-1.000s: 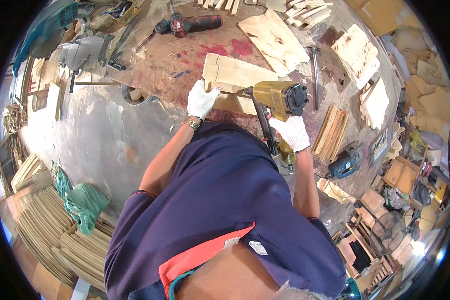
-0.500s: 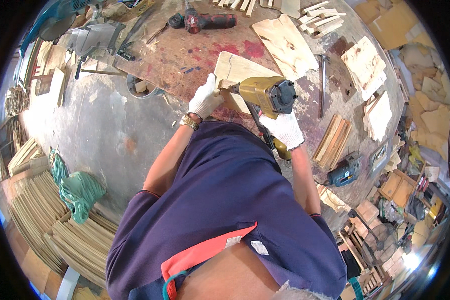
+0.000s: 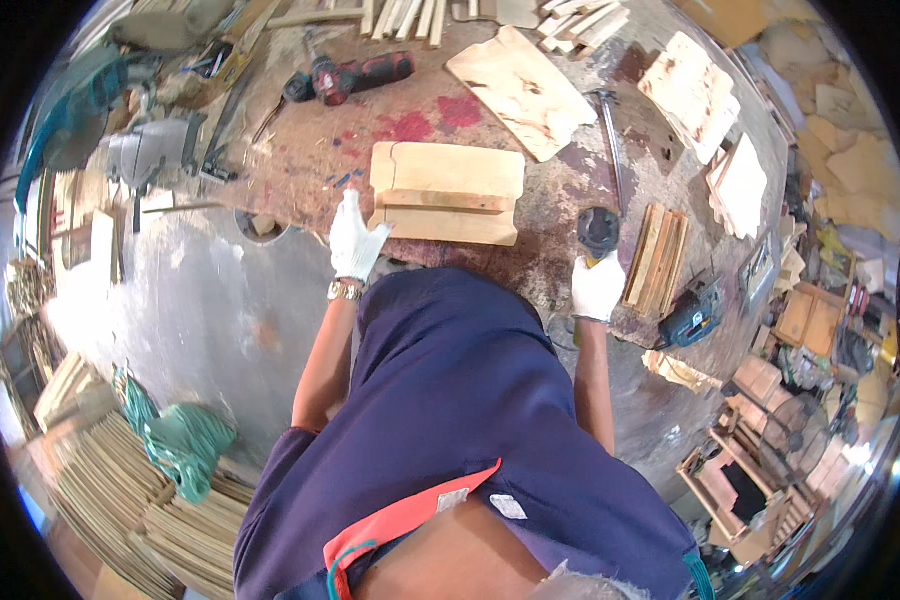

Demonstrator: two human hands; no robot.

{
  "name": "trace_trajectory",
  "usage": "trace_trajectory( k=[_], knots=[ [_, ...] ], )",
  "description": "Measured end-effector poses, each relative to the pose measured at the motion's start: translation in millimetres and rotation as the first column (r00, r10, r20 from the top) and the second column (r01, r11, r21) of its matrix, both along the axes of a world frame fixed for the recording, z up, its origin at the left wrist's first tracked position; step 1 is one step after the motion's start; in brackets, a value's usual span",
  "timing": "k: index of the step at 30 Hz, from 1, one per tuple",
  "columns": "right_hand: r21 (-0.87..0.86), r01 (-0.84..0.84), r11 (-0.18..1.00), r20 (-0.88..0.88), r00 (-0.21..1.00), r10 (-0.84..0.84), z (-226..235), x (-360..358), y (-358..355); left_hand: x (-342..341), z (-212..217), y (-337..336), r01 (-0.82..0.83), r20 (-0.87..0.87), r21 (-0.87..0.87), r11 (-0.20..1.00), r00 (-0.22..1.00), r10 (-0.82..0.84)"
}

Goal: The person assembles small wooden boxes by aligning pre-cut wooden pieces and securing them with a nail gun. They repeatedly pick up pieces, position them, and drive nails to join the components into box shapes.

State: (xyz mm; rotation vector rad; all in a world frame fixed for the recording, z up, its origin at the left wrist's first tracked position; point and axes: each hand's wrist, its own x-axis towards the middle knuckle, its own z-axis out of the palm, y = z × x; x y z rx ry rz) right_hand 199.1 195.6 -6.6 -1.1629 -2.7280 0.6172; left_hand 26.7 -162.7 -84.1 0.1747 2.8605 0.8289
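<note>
Gripping a nail gun, the gloved right hand is clenched beneath the tool's upturned black cap. The gloved left hand is released, thumb spread from the fingers, at the left end of a pale board; from where I stand, contact with its edge cannot be told. The board lies flat on the stained workbench, between the two hands and slightly beyond them, a narrow strip lengthwise on it. Right: bundled slats, then a jigsaw.
</note>
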Motion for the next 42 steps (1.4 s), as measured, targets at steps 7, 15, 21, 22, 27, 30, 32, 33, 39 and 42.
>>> trace_trajectory(
  k=[7,15,21,22,27,30,32,33,39,42],
  knots=[
    [0.156,0.027,0.987,0.034,0.999,-0.032,-48.6,16.0,-21.2,-12.6,6.3,26.4,0.3,-0.218,-0.159,0.941,0.918,-0.33],
    [0.0,0.162,0.987,0.137,0.978,-0.16,-54.4,-1.7,-31.9,-43.1,-4.8,52.2,0.547,-0.259,-0.226,0.806,0.764,-0.591],
    [-0.019,0.149,0.989,0.072,0.986,-0.148,-48.4,7.7,-22.8,-54.8,-8.6,48.5,0.651,-0.182,-0.169,0.74,0.717,-0.673],
    [-0.028,0.147,0.989,0.076,0.987,-0.145,-48.8,6.8,-24.4,-54.7,-6.9,49.4,0.655,-0.203,-0.121,0.746,0.719,-0.665],
    [-0.039,0.182,0.983,0.12,0.977,-0.176,-52.1,1.1,-34.0,-45.1,1.9,59.5,0.686,-0.28,-0.135,0.715,0.666,-0.692],
    [-0.028,0.178,0.984,0.068,0.982,-0.176,-48.6,4.7,-34.8,-36.4,1.2,72.0,0.678,-0.315,-0.088,0.73,0.676,-0.666],
    [-0.043,0.165,0.985,0.05,0.985,-0.163,-44.1,8.4,-33.6,-34.4,-0.7,82.9,0.692,-0.299,-0.063,0.719,0.675,-0.675],
    [-0.042,0.163,0.986,0.037,0.986,-0.161,-41.6,10.1,-32.7,-34.2,-1.7,88.2,0.7,-0.274,-0.044,0.713,0.678,-0.682],
    [-0.067,0.175,0.982,-0.035,0.984,-0.178,-29.1,17.8,-32.8,-34.7,-14.0,89.9,0.596,-0.28,0.018,0.803,0.774,-0.569],
    [-0.043,0.16,0.986,-0.09,0.982,-0.164,-17.5,25.8,-33.7,-43.2,-25.5,63.7,0.091,-0.235,0.095,0.991,0.97,-0.066]
  ],
)
